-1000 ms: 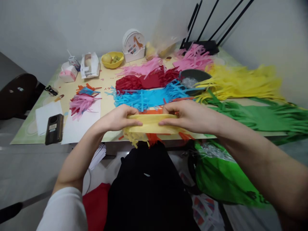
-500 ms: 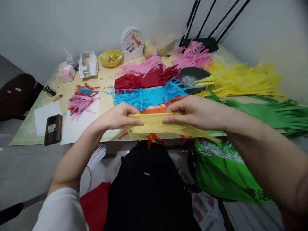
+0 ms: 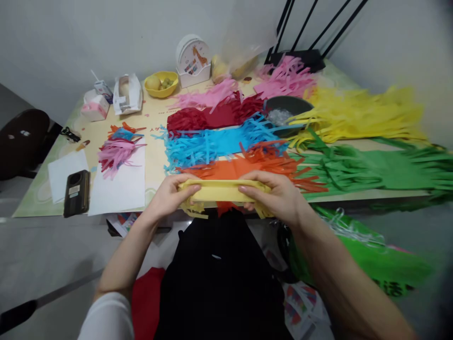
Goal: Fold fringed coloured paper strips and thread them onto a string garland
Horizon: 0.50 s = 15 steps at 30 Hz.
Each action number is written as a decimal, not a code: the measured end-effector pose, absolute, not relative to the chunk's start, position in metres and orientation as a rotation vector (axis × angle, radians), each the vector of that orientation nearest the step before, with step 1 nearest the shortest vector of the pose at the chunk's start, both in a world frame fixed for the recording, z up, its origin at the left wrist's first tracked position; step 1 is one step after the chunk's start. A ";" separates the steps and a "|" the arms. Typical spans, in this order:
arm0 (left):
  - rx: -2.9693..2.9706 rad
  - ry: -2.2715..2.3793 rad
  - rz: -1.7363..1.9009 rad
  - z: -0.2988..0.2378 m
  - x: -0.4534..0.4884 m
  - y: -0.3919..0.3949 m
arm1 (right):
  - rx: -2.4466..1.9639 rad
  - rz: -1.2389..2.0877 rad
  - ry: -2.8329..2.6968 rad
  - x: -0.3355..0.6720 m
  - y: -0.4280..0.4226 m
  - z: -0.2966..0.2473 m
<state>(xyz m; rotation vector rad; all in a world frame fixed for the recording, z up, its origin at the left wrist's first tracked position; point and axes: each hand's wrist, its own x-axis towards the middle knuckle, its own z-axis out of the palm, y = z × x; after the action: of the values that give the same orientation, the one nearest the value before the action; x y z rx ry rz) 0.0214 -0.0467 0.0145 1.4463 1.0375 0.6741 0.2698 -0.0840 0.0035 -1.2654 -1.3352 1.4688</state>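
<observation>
The fingers of the left hand (image 3: 173, 193) and the right hand (image 3: 276, 192) are grasping a yellow fringed strip (image 3: 221, 192) near its two ends, holding it by the front edge of the desk (image 3: 152, 163), just before an orange fringed piece (image 3: 230, 169). Since the band is looking thin and soft, uneven pulling could be creasing or tearing it. Its strands are dangling near orange ones, risking a tangle; a slackening grip could be letting one end drop off the edge.
</observation>
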 end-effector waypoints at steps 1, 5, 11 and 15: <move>1.361 1.036 0.726 0.008 0.021 -0.049 | -1.240 1.467 -1.259 0.268 -0.087 -0.002; 1.123 0.946 0.876 -0.011 0.022 -0.056 | -1.130 1.435 -1.088 0.261 -0.096 -0.021; 1.236 0.906 0.937 -0.018 0.019 -0.064 | -0.994 1.395 -1.195 0.264 -0.099 -0.030; 1.470 0.985 0.867 -0.015 0.013 -0.065 | -1.015 1.351 -1.278 0.266 -0.096 -0.028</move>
<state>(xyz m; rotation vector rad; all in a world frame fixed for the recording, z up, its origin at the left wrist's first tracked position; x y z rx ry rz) 0.0128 -0.0654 -0.0149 1.4704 0.9849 0.8675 0.2656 -0.0961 -0.0279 -1.0147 -1.2782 1.3512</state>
